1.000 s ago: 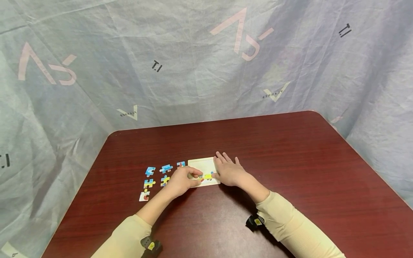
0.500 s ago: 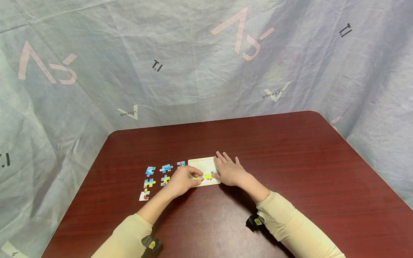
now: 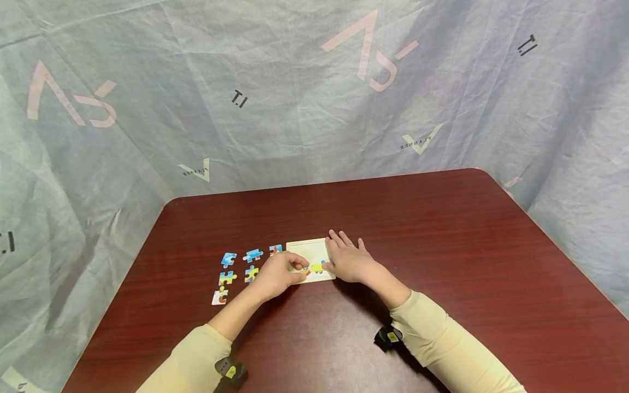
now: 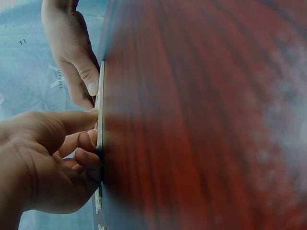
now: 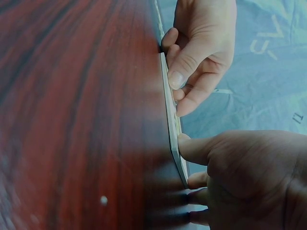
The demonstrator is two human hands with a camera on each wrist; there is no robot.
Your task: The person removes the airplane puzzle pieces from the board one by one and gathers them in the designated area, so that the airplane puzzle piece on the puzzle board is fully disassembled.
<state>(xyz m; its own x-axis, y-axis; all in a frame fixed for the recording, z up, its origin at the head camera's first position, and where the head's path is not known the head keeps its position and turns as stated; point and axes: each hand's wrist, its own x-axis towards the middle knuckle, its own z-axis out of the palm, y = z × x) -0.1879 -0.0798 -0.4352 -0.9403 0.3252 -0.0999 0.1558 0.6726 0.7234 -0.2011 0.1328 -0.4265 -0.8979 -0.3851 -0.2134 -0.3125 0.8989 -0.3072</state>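
Note:
A shallow pale puzzle tray (image 3: pixel 308 251) lies flat on the table between the two hands. My left hand (image 3: pixel 277 277) reaches over its near left part, thumb and fingers pinching a small coloured puzzle piece (image 3: pixel 307 271) low over the tray floor; the fingers cover most of it. Just right of that, a yellow puzzle piece (image 3: pixel 317 267) lies inside the tray. My right hand (image 3: pixel 350 262) rests with fingers spread across the tray's right edge, its thumb touching near the yellow piece. The right wrist view shows that thumb (image 5: pixel 192 148) pressing on the tray's rim (image 5: pixel 169 103).
Left of the tray, several loose jigsaw pieces lie in rough rows, among them a blue one (image 3: pixel 253 255), a blue and yellow one (image 3: pixel 227 278) and a white one (image 3: pixel 220 296). The dark red table (image 3: pixel 442 245) meets a grey printed cloth (image 3: pixel 275 109) behind it.

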